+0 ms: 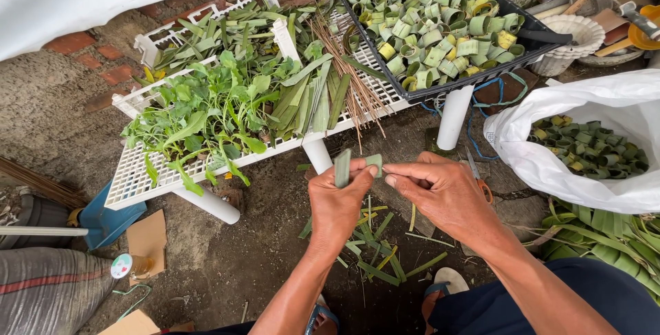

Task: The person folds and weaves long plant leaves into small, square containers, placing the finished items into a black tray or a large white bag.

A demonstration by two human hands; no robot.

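A white slatted plastic worktop (137, 177) on round white legs spans the upper left, carrying a spread of leafy green plants (206, 111), flat strips of long green leaves (309, 98) and a bundle of thin brown sticks (344, 77) fanned across its right end. Resting on its upper right corner is a black crate (474, 73) heaped with small rolled leaf rings (426, 22). To the right, a white plastic bag (584, 111) lies open with more of the same green rings inside, and long green leaves (605, 235) lie on the ground beneath it. Trimmed leaf scraps (375, 252) litter the dirt floor below the hands. In the centre, the left hand (337, 204) is closed around a folded leaf strip (344, 168), gripping it between thumb and fingers just in front of the worktop's edge. The right hand (443, 194) pinches with thumb and forefinger at the strip's right end, fingertips touching it. Orange-handled scissors (479, 177) lie on the ground just behind the right hand.
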